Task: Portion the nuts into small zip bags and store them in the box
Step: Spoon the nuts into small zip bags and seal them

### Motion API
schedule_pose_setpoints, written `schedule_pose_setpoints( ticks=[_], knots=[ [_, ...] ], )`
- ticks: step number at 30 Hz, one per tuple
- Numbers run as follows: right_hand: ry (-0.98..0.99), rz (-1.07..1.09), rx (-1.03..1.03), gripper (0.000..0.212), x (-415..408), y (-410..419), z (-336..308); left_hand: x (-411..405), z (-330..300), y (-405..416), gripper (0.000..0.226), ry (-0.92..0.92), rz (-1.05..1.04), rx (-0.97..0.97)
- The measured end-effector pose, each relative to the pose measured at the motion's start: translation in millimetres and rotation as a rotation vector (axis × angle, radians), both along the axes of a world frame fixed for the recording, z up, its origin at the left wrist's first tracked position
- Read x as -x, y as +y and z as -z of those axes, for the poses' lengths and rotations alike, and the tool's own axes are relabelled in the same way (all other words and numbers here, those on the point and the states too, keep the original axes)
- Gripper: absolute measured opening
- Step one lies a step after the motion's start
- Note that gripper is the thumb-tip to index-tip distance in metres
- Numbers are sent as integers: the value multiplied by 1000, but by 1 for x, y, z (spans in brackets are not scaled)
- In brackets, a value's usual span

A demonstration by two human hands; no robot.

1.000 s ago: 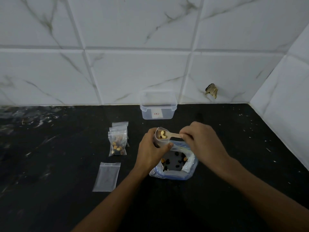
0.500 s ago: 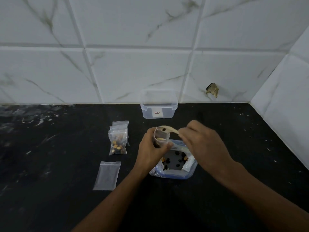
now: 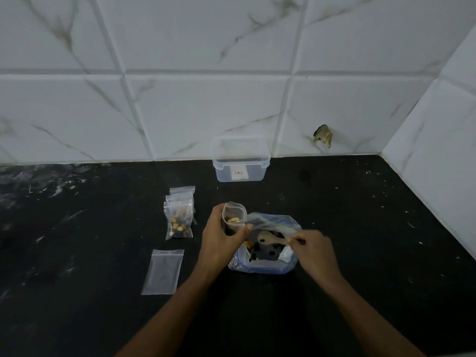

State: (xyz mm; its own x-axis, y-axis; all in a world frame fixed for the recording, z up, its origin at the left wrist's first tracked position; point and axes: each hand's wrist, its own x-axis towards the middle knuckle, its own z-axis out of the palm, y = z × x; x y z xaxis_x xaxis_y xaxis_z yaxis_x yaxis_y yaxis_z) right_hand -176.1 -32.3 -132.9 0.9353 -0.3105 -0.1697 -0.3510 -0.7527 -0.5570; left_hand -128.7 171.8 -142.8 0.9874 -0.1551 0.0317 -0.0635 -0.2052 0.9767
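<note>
My left hand (image 3: 221,235) grips a small zip bag (image 3: 234,217) upright with its mouth open; pale nuts show inside. My right hand (image 3: 313,249) pinches the handle of a small wooden spoon (image 3: 269,239), whose empty bowl hangs over the open mouth of the big blue-tinted nut bag (image 3: 266,243). Dark and orange nuts lie inside that big bag. A clear plastic box (image 3: 240,161) without a lid stands at the back by the wall. Filled small zip bags (image 3: 180,217) lie stacked to the left.
One empty flat zip bag (image 3: 164,271) lies on the black counter (image 3: 360,228) at the front left. White marble-look tiles form the back wall and the right wall, with a chipped hole (image 3: 323,136) low on the back wall.
The spoon has tipped its nuts into the small bag and moved right and down, and now sits empty over the big bag. My left hand still holds the small bag.
</note>
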Motion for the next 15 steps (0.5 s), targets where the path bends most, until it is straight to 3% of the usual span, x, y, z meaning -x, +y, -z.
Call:
schedule_pose_setpoints(
  ticks=[11, 15],
  knots=[
    [-42, -137, 360, 13, 10, 18, 10, 7, -7, -3, 51, -10, 1, 28],
    [-213, -125, -148, 19, 2, 40, -29, 10, -14, -9, 50, -42, -25, 35]
  ],
)
